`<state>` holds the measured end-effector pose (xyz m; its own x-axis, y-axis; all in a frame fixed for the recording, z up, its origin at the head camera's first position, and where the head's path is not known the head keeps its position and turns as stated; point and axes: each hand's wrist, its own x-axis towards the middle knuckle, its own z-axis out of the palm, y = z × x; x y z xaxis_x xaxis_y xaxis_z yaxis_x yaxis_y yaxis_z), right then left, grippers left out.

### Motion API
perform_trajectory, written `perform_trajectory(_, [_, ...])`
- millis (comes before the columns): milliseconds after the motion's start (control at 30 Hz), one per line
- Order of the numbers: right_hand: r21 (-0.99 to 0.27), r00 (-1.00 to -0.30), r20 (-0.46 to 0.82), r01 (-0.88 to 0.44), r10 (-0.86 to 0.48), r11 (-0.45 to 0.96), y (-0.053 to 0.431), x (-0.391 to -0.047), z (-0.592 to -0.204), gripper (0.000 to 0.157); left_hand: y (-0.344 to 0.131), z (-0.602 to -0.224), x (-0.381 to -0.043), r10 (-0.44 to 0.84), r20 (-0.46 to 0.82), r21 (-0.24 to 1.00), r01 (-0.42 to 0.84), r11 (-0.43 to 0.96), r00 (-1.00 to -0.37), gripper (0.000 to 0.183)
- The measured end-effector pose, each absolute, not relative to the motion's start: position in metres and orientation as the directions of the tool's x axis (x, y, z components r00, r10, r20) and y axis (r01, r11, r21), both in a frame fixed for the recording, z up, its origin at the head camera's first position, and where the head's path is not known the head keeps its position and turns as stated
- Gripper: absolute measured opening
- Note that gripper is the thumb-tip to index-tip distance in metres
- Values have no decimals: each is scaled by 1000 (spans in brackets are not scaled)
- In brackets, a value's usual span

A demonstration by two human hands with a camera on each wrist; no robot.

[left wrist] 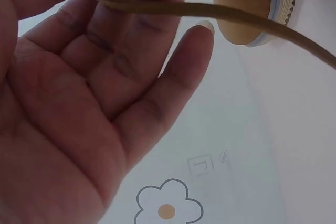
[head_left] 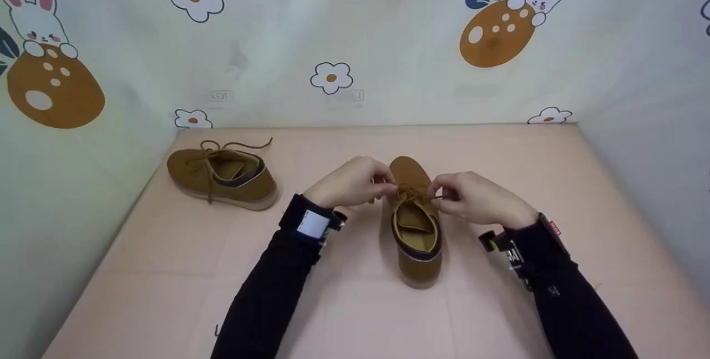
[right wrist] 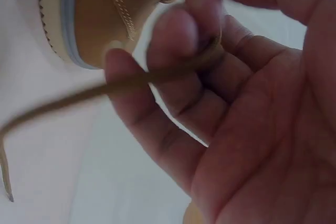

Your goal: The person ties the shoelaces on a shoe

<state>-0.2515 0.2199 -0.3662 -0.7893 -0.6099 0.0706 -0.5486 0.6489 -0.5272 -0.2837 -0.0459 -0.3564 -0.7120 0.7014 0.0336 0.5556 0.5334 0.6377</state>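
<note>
A brown lace-up shoe (head_left: 420, 270) stands in front of me with its toe pointing away and its heel toward me. On its left side, my left hand (head_left: 358, 181) pinches one end of the shoelace (left wrist: 210, 11), which runs across the fingers in the left wrist view. Opposite it, my right hand (head_left: 480, 198) pinches the other lace end (right wrist: 79, 95), and its loose tip hangs down in the right wrist view. Between the hands the lace crosses over the tongue in a small bunch of loops (head_left: 410, 192).
A matching brown shoe (head_left: 244, 191) sits at the back left, toe to the left, its lace (head_left: 241, 144) trailing loose over the opening. The pink-covered table (head_left: 355, 303) meets patterned cloth walls (head_left: 266, 65) behind and at both sides.
</note>
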Motion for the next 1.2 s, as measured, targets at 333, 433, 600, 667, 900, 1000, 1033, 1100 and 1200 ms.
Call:
perform_trajectory(333, [-379, -846, 268, -533, -461, 757, 238, -251, -353, 8, -55, -354, -280, 668, 147, 605, 601, 522, -729, 19])
perform_trajectory(433, [-342, -870, 262, -489, -418, 802, 247, -251, -348, 8, -62, -355, -278, 680, 168, 565, 635, 527, -714, 19])
perform_trajectory(600, [-286, -910, 194, -410, -366, 866, 264, -250, -343, 10, -78, -358, -276, 715, 96, 548, 636, 543, -692, 20])
perform_trajectory(667, [-268, -925, 158, -377, -345, 887, 271, -250, -343, 10, -85, -359, -275, 729, 52, 552, 628, 549, -683, 21])
perform_trajectory(900, [-228, -941, 28, -334, -336, 915, 284, -252, -350, 11, -93, -362, -275, 769, -63, 568, 611, 552, -636, 16])
perform_trajectory(1000, [-222, -945, -11, -316, -327, 922, 285, -253, -352, 11, -95, -364, -277, 775, -95, 578, 600, 554, -624, 15])
perform_trajectory(1033, [-227, -945, -20, -315, -328, 921, 285, -254, -352, 11, -96, -364, -277, 775, -98, 581, 597, 554, -624, 15])
perform_trajectory(1100, [-249, -941, -22, -323, -339, 913, 285, -254, -351, 11, -97, -366, -279, 769, -84, 578, 598, 556, -634, 13])
perform_trajectory(1200, [-308, -925, -12, -358, -380, 881, 283, -254, -350, 12, -98, -367, -282, 747, 5, 531, 635, 561, -664, 8])
